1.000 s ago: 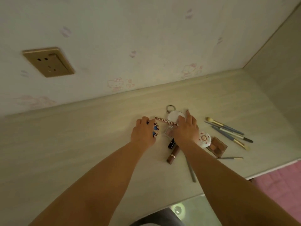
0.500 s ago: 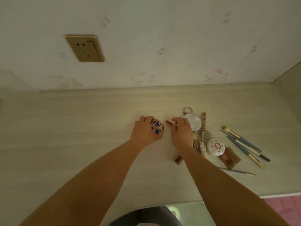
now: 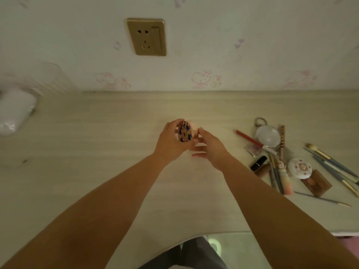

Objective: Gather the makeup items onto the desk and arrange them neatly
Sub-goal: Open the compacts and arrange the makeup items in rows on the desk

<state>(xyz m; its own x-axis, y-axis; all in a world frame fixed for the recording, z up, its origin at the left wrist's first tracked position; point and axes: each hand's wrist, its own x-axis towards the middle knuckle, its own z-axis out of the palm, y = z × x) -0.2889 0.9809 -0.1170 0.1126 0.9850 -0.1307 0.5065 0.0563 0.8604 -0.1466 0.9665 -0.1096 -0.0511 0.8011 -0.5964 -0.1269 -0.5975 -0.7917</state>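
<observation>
Patterned round compact (image 3: pixel 185 134), previously low at the surface (image 3: pixel 116 152), now lifted and tilted, gripped by left hand (image 3: pixel 172 141); right hand (image 3: pixel 210 146) open, fingertips touching its edge.

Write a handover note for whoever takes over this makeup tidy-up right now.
Left hand: grips the round compact, held up on edge above the desk.
Right hand: open, fingers beside the compact, holding nothing.
Elsewhere: all other makeup lies in a loose heap at the desk's right: red pencil, mirror, lipstick, white compact, brown palette, brushes.
Done: items are on the desk.
Left: set the compact down, then straighten the heap, which is crossed and overlapping.
</observation>
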